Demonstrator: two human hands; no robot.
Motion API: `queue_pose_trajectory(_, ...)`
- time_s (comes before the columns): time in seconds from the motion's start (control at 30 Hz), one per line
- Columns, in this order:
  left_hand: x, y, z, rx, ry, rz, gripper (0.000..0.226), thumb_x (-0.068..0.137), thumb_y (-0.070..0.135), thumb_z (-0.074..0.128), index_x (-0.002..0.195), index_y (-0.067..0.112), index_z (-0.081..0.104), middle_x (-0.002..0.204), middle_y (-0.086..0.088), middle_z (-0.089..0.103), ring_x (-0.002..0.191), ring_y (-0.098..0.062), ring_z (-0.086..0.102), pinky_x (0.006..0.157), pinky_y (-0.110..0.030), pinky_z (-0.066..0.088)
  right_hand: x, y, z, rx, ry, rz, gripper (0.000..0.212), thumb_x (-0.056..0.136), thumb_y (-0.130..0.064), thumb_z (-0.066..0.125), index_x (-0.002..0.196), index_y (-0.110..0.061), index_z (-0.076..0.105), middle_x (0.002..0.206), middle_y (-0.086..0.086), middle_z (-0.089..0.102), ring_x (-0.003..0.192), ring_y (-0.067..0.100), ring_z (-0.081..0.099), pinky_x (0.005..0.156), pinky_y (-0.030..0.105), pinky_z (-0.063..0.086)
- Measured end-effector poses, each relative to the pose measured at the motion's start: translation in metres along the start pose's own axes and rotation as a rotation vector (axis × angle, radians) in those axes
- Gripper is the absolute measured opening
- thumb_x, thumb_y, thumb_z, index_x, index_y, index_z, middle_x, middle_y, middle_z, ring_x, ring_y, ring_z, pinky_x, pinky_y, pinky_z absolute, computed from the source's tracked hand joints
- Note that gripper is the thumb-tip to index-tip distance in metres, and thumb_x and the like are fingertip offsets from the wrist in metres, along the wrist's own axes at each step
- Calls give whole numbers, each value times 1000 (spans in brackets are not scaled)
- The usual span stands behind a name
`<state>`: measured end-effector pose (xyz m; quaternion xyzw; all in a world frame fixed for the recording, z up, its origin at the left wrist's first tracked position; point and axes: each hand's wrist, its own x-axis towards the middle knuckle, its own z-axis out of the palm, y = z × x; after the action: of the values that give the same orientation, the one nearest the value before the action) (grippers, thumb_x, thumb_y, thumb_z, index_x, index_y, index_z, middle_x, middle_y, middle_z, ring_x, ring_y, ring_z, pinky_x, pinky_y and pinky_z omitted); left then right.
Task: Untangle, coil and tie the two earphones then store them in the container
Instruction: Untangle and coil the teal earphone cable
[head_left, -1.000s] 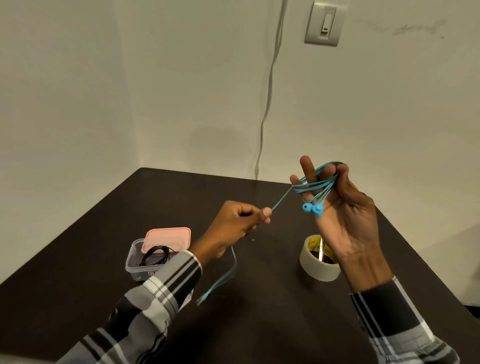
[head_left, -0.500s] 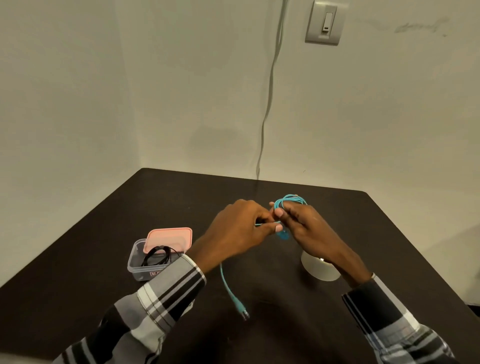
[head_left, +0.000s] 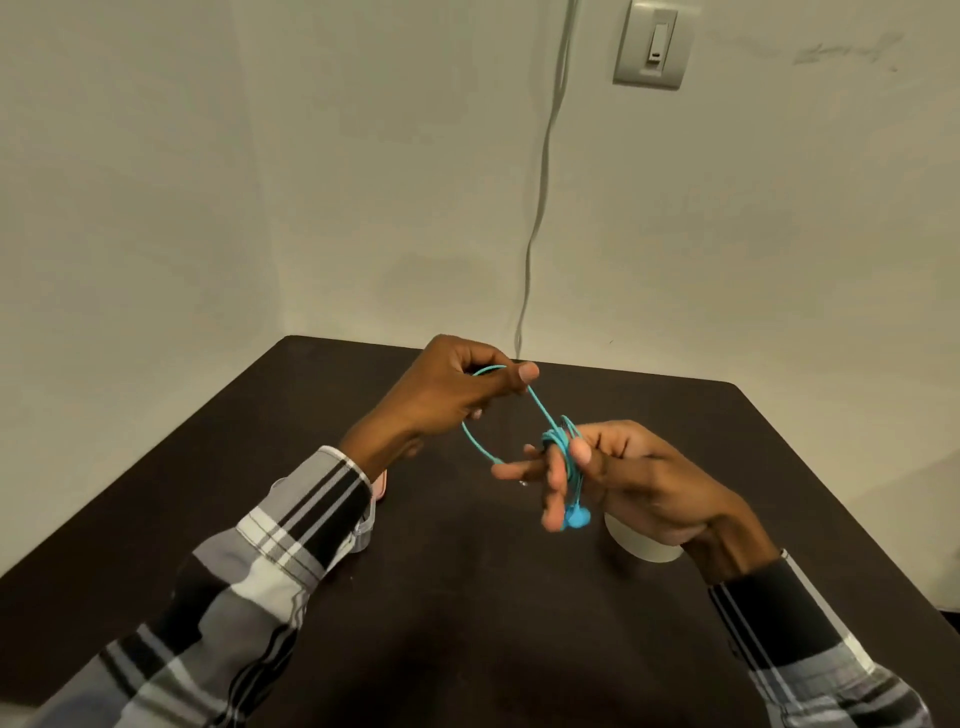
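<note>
The blue earphone cable (head_left: 540, 415) hangs in the air above the dark tabletop (head_left: 467, 597), stretched between the person's two hands. Most of it is wound in a small coil around the fingers (head_left: 558, 488) of the right hand (head_left: 623, 483), where the thumb presses the turns against the fingers; the other fingers of that hand are spread and only half curled. The two blue earbuds (head_left: 576, 517) dangle from the coil just below those fingers. From the coil one strand runs up and away to the left hand (head_left: 457, 389), which is closed in a pinch, thumb against forefinger, on the cable; a loose loop (head_left: 475, 439) of the same cable curves down beneath that hand and back to the coil. Just beyond the coil on the right-hand side, a roll of pale tape (head_left: 644, 548) stands on the tabletop, mostly hidden by the right hand. On the far side of the coil, behind the striped left sleeve (head_left: 291, 525), a clear container (head_left: 366, 530) with a pink lid (head_left: 382, 483) shows only as a sliver; its contents cannot be seen. A grey cord (head_left: 540, 208) runs down the wall behind the tabletop, beside a wall switch (head_left: 654, 44).
</note>
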<state>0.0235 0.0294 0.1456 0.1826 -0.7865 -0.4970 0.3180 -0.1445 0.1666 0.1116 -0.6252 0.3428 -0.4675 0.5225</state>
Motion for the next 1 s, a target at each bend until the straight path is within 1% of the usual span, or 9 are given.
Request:
queue_pose_trajectory(0.13, -6, -18, 26, -252, -41, -94, 25, 87, 38, 66, 83, 14, 74, 66, 0, 60, 55, -7, 54, 57, -21, 47, 1, -2, -1, 170, -16, -107, 26, 101, -31, 53, 90, -10, 63, 74, 9, 72, 118, 58, 50, 116, 58, 25)
queue_pose_trajectory(0.23, -14, -29, 47, -387, -90, -140, 27, 92, 34, 62, 97, 10, 74, 79, -8, 64, 74, -17, 59, 70, -28, 52, 3, -2, 2, 396, -104, -202, 23, 103, -20, 49, 91, -3, 59, 71, 12, 68, 117, 47, 58, 114, 46, 33)
queue_pose_trajectory(0.33, -21, -35, 60, -456, -108, -185, 19, 97, 8, 53, 99, 11, 71, 75, 5, 69, 79, -14, 64, 67, -25, 55, 4, 0, 1, 528, -96, -239, 21, 103, -12, 45, 93, 1, 58, 70, 13, 66, 112, 45, 61, 110, 50, 38)
queue_pose_trajectory(0.4, -25, -37, 65, -538, -134, -194, 14, 91, 11, 62, 89, 17, 75, 83, 1, 72, 81, -17, 67, 67, -28, 58, 1, 2, -1, 585, -54, -245, 23, 103, -12, 42, 93, 1, 58, 69, 13, 65, 106, 44, 63, 108, 53, 38)
queue_pose_trajectory(0.5, -32, -38, 67, -615, -161, -201, 15, 85, 24, 65, 92, 23, 77, 96, -8, 73, 85, -19, 71, 74, -35, 58, -1, 8, -6, 608, 51, -270, 27, 104, -12, 39, 88, 0, 57, 62, 10, 61, 91, 38, 66, 121, 54, 21)
queue_pose_trajectory(0.6, -36, -41, 67, -657, -180, -188, 22, 86, 21, 63, 104, 19, 75, 106, -10, 73, 93, -21, 70, 77, -35, 58, 0, 15, -10, 623, 103, -285, 28, 104, -13, 39, 85, -2, 57, 59, 9, 59, 84, 35, 65, 123, 54, 12)
queue_pose_trajectory(0.73, -38, -43, 66, -662, -146, -188, 23, 96, 10, 54, 108, 14, 73, 99, -6, 71, 85, -17, 66, 71, -31, 57, 0, 23, -13, 676, 162, -298, 27, 103, -15, 42, 84, -3, 56, 57, 8, 58, 78, 32, 64, 116, 53, 31)
queue_pose_trajectory(0.9, -41, -44, 68, -770, -127, -230, 24, 95, 18, 51, 104, 14, 72, 91, -4, 68, 71, -12, 61, 55, -20, 48, 2, 28, -12, 712, 171, -323, 27, 103, -15, 40, 83, -4, 54, 57, 8, 58, 73, 30, 64, 120, 54, 23)
queue_pose_trajectory(1.0, -42, -45, 72, -850, -92, -230, 25, 90, 28, 53, 91, 19, 77, 81, 0, 66, 62, -9, 54, 46, -16, 38, 2, 28, -10, 748, 166, -336, 28, 104, -15, 38, 84, -4, 54, 56, 9, 55, 70, 29, 62, 115, 55, 31)
